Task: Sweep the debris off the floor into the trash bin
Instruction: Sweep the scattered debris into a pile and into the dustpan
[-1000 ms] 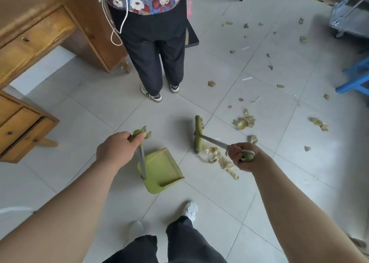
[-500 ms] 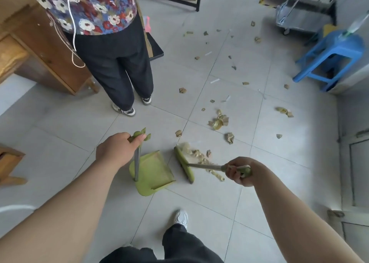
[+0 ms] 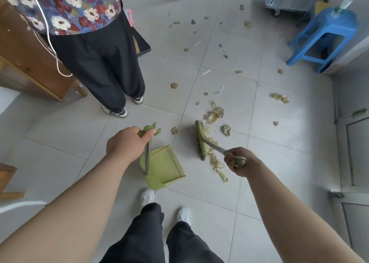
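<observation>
Now, left hand (image 3: 125, 143): fingers curled tight round the green top of the dustpan's upright metal handle, thumb lying along it.
Right hand (image 3: 237, 161): fingers wrapped round the green grip at the end of the broom's handle, with the metal shaft slanting down and away to the head.
Dustpan (image 3: 165, 166): green, sitting flat on the floor (image 3: 279, 163) just ahead of the person's white shoes (image 3: 148, 195), its open mouth turned toward the broom.
Broom (image 3: 200, 141): the long green head is down on the tiles, right of the dustpan and apart from it.
Debris (image 3: 216, 163): curled tan shavings lie against the right side of the broom head and trail back toward the right hand. A thicker clump (image 3: 214, 113) sits just beyond the head's far end, and small scraps are scattered well across the tiles behind it.
Other person (image 3: 99, 63): stands to the left in a floral top and dark trousers, next to a wooden cabinet (image 3: 30, 63).
Blue stool (image 3: 327, 35): at the far right, well away from the sweeping.
</observation>
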The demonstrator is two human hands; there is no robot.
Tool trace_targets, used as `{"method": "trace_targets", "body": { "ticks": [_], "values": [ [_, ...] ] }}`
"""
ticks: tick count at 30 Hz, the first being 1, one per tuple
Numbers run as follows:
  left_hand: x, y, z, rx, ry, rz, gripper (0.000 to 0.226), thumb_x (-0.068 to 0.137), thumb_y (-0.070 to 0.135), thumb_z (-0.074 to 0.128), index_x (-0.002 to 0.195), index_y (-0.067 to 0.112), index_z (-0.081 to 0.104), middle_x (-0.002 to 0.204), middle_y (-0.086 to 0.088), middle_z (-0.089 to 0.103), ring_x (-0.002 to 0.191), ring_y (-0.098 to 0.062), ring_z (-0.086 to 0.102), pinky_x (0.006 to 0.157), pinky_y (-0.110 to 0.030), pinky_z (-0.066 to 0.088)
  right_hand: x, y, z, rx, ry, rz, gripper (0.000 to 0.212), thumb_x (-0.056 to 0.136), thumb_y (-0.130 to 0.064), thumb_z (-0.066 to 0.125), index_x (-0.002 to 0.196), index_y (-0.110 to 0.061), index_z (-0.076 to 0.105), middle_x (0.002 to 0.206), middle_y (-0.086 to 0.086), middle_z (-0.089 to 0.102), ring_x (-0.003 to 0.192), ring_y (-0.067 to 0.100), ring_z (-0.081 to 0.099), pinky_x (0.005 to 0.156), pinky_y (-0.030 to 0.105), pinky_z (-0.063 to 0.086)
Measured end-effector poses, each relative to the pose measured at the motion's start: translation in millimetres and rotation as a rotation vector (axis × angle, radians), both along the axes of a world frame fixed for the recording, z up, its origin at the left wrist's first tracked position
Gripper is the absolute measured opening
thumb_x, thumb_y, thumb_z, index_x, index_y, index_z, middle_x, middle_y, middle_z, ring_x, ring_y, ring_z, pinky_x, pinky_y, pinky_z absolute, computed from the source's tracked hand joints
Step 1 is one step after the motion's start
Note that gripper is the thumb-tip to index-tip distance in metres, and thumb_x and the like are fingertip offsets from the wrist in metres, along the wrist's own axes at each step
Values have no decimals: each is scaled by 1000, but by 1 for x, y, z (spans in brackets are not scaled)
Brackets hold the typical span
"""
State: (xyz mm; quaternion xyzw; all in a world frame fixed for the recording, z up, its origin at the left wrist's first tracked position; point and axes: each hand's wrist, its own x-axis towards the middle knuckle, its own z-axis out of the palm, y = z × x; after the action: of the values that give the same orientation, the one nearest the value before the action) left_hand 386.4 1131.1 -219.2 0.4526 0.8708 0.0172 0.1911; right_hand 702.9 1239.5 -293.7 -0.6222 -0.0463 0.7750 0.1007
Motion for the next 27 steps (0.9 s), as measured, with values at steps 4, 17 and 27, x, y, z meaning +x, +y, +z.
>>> {"method": "trace_targets", "body": {
  "ticks": [4,17,27],
  "values": [
    [1,29,-3,-11,-11,-74,66,91,72,32,80,11,56,73,0,60,69,-22,53,54,-30,28,12,-13,1,44,87,-192,11,96,-8,36,89,-12,44,52,-2,39,31,4,41,27,13,29],
    [-4,152,2,-30,-86,-439,65,92,70,34,75,11,54,73,-1,58,74,-25,54,56,-32,29,44,-20,61,58,42,-611,15,96,-13,38,82,-12,44,50,-3,42,30,4,41,25,13,29],
    [-18,200,0,-44,-115,-588,68,89,73,36,73,10,56,72,-3,60,75,-27,58,62,-33,35,8,-46,43,-28,-145,-785,18,92,-3,36,80,-4,49,43,6,47,27,8,44,28,12,34]
  ]
}}
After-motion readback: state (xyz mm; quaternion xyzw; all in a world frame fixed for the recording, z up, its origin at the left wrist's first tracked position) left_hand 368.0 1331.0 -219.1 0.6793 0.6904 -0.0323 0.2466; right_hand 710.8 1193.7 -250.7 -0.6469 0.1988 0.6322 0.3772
